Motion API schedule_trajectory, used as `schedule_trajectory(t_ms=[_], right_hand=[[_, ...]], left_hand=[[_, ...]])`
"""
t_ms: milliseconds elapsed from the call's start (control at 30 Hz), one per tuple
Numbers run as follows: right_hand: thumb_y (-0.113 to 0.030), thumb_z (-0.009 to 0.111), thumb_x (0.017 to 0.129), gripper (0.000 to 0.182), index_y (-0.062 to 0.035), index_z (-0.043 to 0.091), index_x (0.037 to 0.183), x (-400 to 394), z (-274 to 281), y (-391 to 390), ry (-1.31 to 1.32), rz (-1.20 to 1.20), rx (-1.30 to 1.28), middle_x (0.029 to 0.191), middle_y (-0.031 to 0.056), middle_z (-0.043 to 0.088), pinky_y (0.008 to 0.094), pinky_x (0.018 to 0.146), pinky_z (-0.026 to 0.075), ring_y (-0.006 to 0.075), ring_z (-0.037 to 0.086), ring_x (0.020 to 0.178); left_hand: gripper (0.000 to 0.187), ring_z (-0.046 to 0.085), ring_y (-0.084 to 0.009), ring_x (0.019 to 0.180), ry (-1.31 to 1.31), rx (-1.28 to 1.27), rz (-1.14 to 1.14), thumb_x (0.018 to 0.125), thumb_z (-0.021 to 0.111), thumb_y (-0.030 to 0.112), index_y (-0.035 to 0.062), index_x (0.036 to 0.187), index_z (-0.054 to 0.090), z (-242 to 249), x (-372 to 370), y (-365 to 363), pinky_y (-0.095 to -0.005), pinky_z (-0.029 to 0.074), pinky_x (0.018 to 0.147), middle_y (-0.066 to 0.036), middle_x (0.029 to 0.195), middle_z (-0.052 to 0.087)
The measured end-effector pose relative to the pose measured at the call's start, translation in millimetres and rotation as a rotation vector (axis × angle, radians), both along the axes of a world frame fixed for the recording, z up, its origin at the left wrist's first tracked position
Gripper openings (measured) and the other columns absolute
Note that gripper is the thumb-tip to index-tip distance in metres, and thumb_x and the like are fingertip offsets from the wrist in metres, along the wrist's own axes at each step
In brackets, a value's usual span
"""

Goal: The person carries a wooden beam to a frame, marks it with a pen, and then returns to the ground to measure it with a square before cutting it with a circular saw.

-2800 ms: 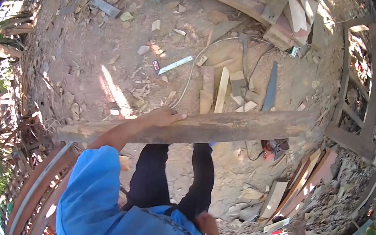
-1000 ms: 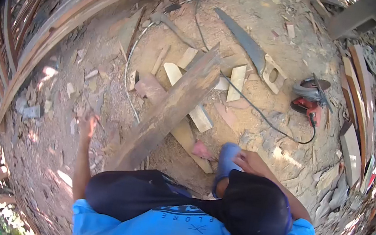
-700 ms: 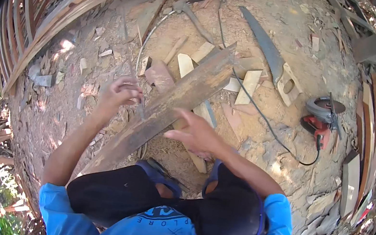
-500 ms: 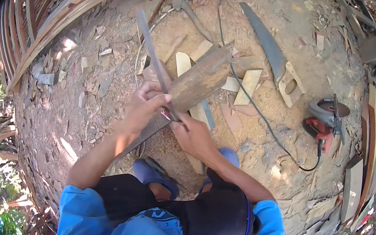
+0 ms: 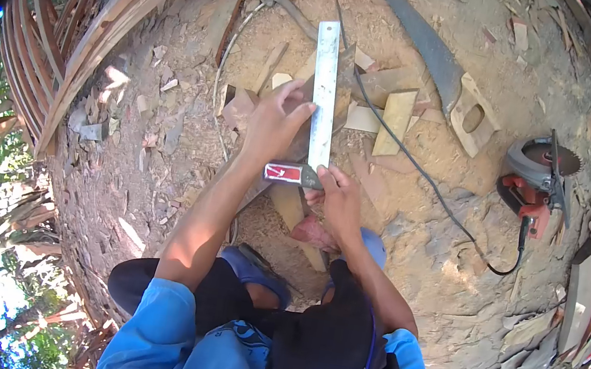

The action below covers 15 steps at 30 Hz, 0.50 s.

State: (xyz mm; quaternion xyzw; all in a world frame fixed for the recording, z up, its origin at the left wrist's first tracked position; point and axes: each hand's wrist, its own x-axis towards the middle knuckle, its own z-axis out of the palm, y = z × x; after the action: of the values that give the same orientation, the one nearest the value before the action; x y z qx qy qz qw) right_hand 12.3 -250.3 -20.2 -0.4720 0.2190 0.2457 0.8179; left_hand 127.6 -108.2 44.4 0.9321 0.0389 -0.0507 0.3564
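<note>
A metal try square is held up with its wide blade face showing, its short handle with a red label at the lower end. My right hand pinches the square at the corner where blade and handle meet. Along the blade's left edge, my left hand has its fingers partly spread, the thumb near the blade; whether it touches the metal is unclear. Behind the square, a dark wooden board lies partly hidden by the hands and the blade.
A handsaw lies beyond the wood offcuts. To the right sits a red circular saw with its black cable curving across the ground. A hammer lies at the top. Long planks are at the left.
The square has turned from edge-on and slanted to nearly upright with its face showing. My left hand has moved right and up and opened off the blade; my right hand has shifted right.
</note>
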Motion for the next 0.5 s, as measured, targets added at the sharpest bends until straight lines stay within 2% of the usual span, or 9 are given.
schedule_trajectory(t_ms=[100, 400, 500], right_hand=[[-0.026, 0.059, 0.098, 0.034, 0.0055, 0.065, 0.11, 12, -4, 1, -0.03, -0.055, -0.023, 0.079, 0.007, 0.066, 0.0246, 0.051, 0.05, 0.0109, 0.064, 0.058], [-0.022, 0.059, 0.098, 0.032, 0.0063, 0.065, 0.11, 30, -15, 4, -0.023, -0.141, 0.003, 0.081, 0.008, 0.066, 0.0253, 0.049, 0.051, 0.0119, 0.064, 0.057], [-0.021, 0.06, 0.098, 0.033, 0.0076, 0.064, 0.113, 31, -11, 2, -0.02, -0.117, -0.003, 0.084, 0.0083, 0.066, 0.0254, 0.049, 0.051, 0.0127, 0.063, 0.057]], left_hand=[[0.055, 0.06, -0.0345, 0.114, -0.229, 0.163, -0.128, 0.081, 0.071, 0.032, 0.0016, 0.126, 0.06, -12, 14, -5, -0.0417, 0.045, 0.098, -0.02, 0.12, 0.064], [0.051, 0.058, -0.0338, 0.118, -0.083, -0.01, -0.056, 0.079, 0.073, 0.027, 0.004, 0.124, 0.062, -22, 28, -23, -0.0408, 0.044, 0.102, -0.018, 0.125, 0.062], [0.053, 0.056, -0.0302, 0.122, -0.084, 0.016, -0.079, 0.079, 0.074, 0.029, 0.0068, 0.126, 0.062, -17, 27, -26, -0.038, 0.042, 0.104, -0.017, 0.127, 0.062]])
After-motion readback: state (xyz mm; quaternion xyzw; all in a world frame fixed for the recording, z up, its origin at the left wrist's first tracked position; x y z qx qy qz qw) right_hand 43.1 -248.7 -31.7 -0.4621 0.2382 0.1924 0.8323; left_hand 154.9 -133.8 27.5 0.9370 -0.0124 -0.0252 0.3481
